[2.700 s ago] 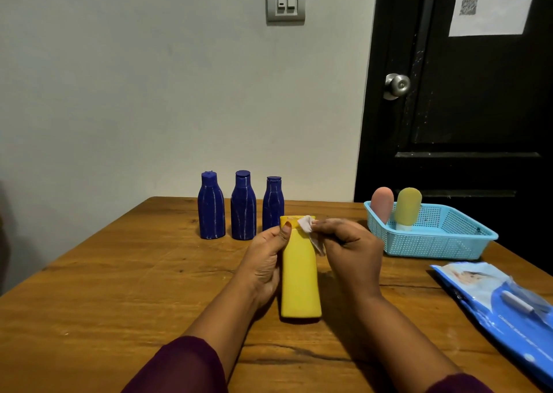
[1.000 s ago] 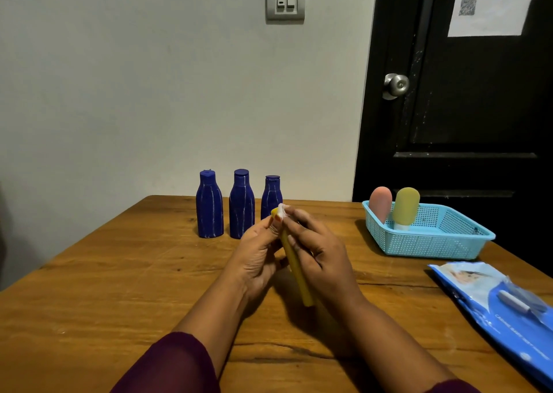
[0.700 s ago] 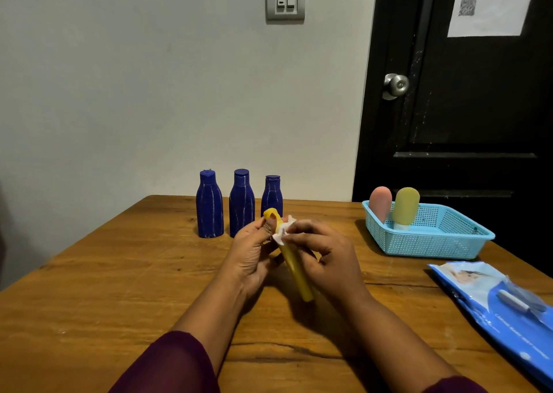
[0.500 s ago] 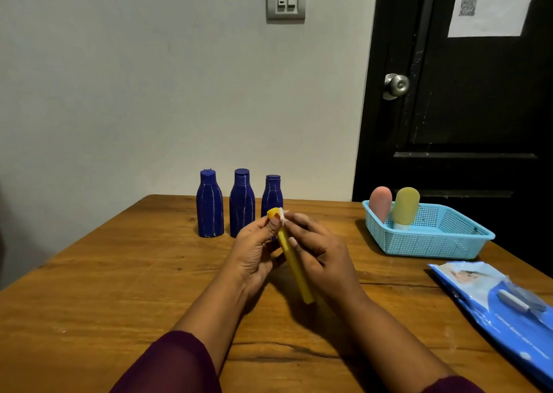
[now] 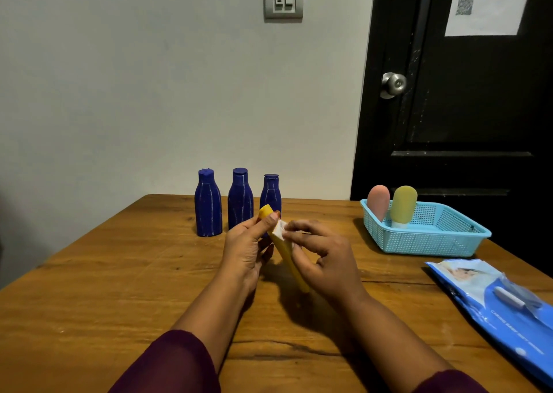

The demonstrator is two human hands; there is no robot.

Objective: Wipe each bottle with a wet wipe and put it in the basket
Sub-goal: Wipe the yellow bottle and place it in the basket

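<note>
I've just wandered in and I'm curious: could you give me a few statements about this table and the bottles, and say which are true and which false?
1. Three blue bottles stand in a row at the back of the table. True.
2. The basket has no bottles in it. False: a pink bottle and a pale yellow bottle stand in it.
3. The left hand holds the yellow bottle while the right hand pinches a white wipe against it. True.
4. The pack of wipes lies inside the basket. False: it lies on the table, in front of the basket.
</note>
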